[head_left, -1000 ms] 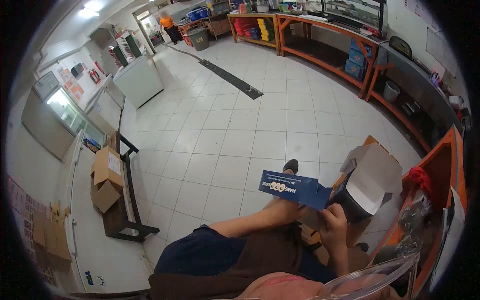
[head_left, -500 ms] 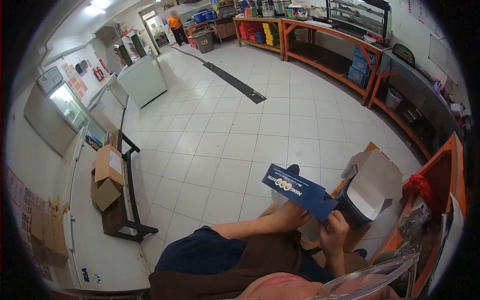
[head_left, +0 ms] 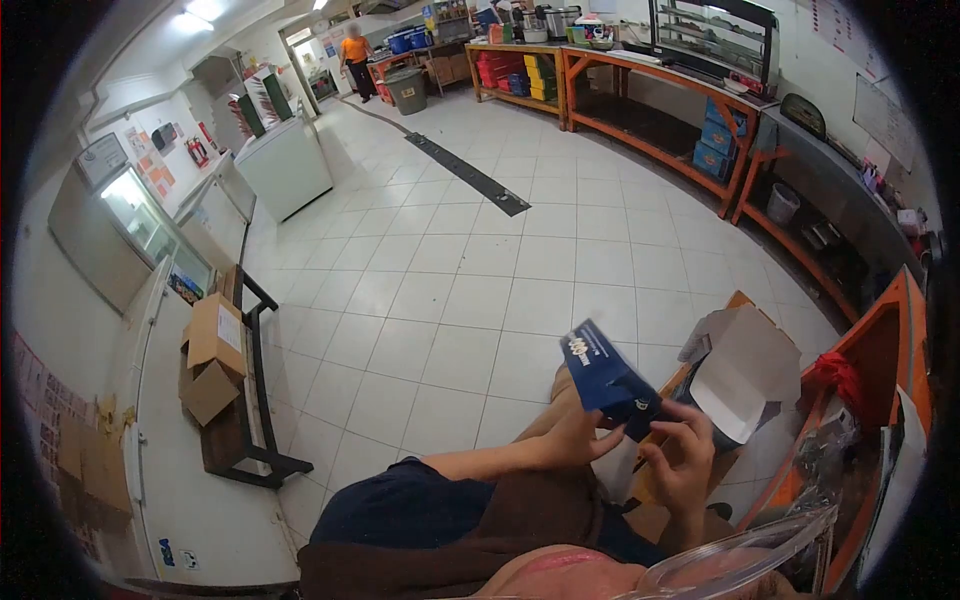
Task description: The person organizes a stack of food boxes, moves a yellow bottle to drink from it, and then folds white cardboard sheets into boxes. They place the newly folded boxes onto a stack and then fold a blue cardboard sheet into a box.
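A small dark blue cardboard box (head_left: pixel 608 375) with white and gold lettering is tilted up in front of my lap. My left hand (head_left: pixel 580 435) grips its underside, thumb toward the near end. At that near end, the curled fingers of my right hand (head_left: pixel 688 450) are on the box's end flaps; the exact contact of the thumb is hard to make out. Just right of my hands stands a larger carton (head_left: pixel 740 385), its flaps spread and its pale inside showing.
An orange-framed shelf (head_left: pixel 895 330) with a red plastic bag (head_left: pixel 838 375) and clear plastic is close on my right. To the left, a brown cardboard box (head_left: pixel 215 345) sits on a dark bench (head_left: pixel 235 440). A person in orange (head_left: pixel 355 55) stands far back.
The blue box has turned from lying lengthwise to a steeper tilt, its end swung nearer me. My left hand has come up around it, and my right fingers have shifted along the flap end.
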